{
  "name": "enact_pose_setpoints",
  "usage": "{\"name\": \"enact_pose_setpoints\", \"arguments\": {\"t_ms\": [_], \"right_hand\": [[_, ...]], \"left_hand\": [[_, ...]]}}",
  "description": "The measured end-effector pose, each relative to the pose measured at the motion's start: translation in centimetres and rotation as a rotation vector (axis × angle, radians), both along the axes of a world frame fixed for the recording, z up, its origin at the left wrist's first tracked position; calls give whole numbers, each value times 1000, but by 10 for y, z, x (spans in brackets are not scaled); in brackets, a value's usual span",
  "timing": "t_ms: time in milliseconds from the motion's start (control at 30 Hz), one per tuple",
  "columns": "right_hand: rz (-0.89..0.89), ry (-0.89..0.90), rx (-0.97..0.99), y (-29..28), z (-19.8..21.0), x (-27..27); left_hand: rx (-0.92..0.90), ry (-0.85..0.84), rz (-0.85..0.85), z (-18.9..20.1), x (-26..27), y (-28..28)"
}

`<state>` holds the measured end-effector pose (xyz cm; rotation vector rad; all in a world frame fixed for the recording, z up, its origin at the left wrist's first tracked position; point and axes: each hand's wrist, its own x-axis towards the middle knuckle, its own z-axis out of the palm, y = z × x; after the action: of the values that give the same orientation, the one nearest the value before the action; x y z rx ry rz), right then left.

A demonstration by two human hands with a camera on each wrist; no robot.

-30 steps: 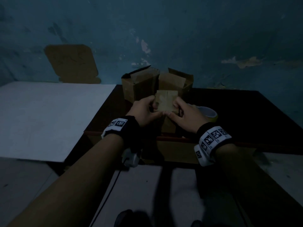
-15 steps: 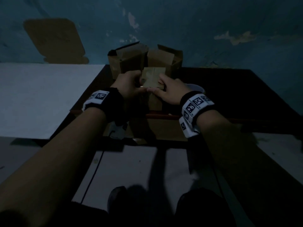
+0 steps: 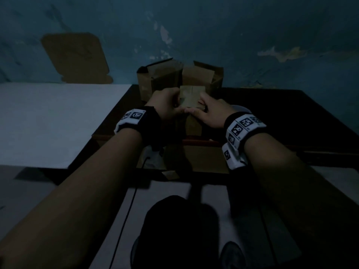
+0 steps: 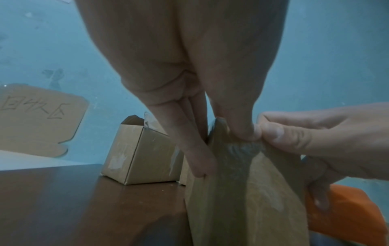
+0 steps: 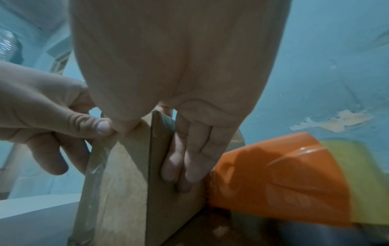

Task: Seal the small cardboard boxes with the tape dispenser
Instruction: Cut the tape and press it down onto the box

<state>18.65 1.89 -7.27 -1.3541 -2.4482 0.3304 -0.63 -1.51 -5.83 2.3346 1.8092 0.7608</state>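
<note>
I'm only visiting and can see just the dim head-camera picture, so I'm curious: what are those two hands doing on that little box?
Observer: The left hand and right hand hold the small box. Their thumbs meet at its top front edge, on a clear tape strip that runs down the front.
Operator: Where is the tape tool?
Observer: An orange tape dispenser sits close beside the box, just past the right hand's fingers.
Operator: Are the boxes behind finished?
Observer: The rear box nearest the left hand has a top flap standing up, and pale patches show on its sides.
</note>
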Motion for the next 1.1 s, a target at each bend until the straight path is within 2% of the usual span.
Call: {"name": "enact_pose_setpoints", "arguments": {"t_ms": [567,1100], "right_hand": [[-20,0,8,7,-5,-2],[-32,-10,-32,7,-3,-4]], "left_hand": [[-13,-28,1,-1,-1,-2],[-55,-124,-22,-2,-3,-1]]}}
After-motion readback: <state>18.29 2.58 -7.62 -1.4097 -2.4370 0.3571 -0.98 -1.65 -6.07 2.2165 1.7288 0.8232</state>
